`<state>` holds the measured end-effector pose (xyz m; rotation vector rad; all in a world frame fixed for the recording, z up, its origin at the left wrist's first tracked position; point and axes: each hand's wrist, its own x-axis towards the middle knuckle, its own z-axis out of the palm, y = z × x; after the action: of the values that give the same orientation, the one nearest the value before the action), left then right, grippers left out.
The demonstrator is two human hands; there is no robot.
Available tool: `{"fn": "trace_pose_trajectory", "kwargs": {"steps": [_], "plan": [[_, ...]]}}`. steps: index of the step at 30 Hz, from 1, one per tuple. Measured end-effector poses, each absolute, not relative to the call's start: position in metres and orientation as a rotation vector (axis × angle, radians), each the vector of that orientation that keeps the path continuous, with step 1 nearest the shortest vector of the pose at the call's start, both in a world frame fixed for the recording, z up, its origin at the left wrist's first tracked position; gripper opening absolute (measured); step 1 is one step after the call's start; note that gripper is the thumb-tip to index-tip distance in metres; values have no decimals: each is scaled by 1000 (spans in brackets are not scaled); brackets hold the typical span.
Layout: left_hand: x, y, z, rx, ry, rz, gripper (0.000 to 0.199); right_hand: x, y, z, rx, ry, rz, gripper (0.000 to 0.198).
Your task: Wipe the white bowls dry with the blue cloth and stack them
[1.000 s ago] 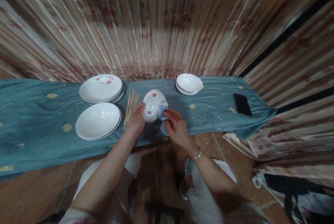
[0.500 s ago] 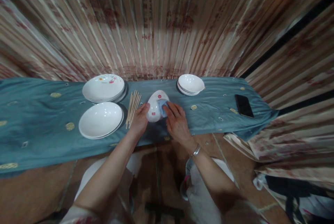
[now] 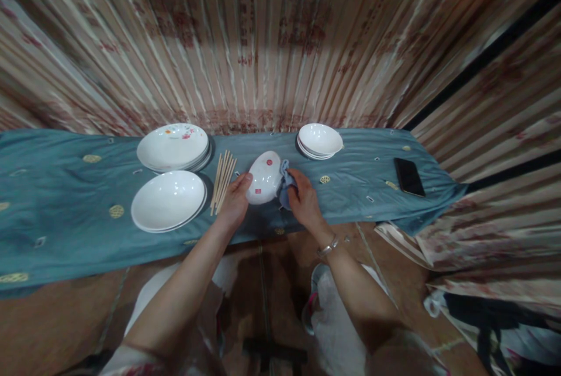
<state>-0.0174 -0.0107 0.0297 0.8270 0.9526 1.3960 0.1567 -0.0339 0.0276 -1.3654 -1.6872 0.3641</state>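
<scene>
My left hand (image 3: 235,196) grips the left rim of a white bowl (image 3: 265,179), tilted so that a surface with small red marks shows. A blue cloth (image 3: 286,184) is bunched in my right hand (image 3: 302,197), at the bowl's right edge. The fingers of that hand are closed round the cloth. Just left of my left hand lie several wooden chopsticks (image 3: 223,182), side by side. A short stack of small white bowls (image 3: 320,141) stands behind and to the right of my right hand.
On the left of the blue-green tablecloth (image 3: 83,189) are a stack of flower-patterned plates (image 3: 173,148) and, nearer me, stacked white dishes (image 3: 169,202). A black phone (image 3: 409,176) lies at the right. Pleated curtains (image 3: 272,42) hang behind the table.
My right hand with the blue cloth has moved right, from the bowl's face to its right edge. The cloth is now more bunched. My left hand keeps its grip on the bowl.
</scene>
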Motion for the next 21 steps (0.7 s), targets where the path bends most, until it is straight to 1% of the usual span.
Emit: {"fn": "trace_pose_trajectory", "kwargs": {"steps": [7, 11, 17, 21], "plan": [[-16, -11, 30, 808, 956, 1415, 41, 157, -29, 12, -1488, -1455, 596, 43], [-16, -11, 30, 787, 964, 1430, 43, 156, -31, 10, -1515, -1324, 794, 40], [-16, -12, 31, 793, 968, 1426, 41, 151, -38, 8, -1387, -974, 1133, 20], [-15, -12, 29, 766, 966, 1443, 41, 145, -43, 7, -1331, -852, 1267, 14]]}}
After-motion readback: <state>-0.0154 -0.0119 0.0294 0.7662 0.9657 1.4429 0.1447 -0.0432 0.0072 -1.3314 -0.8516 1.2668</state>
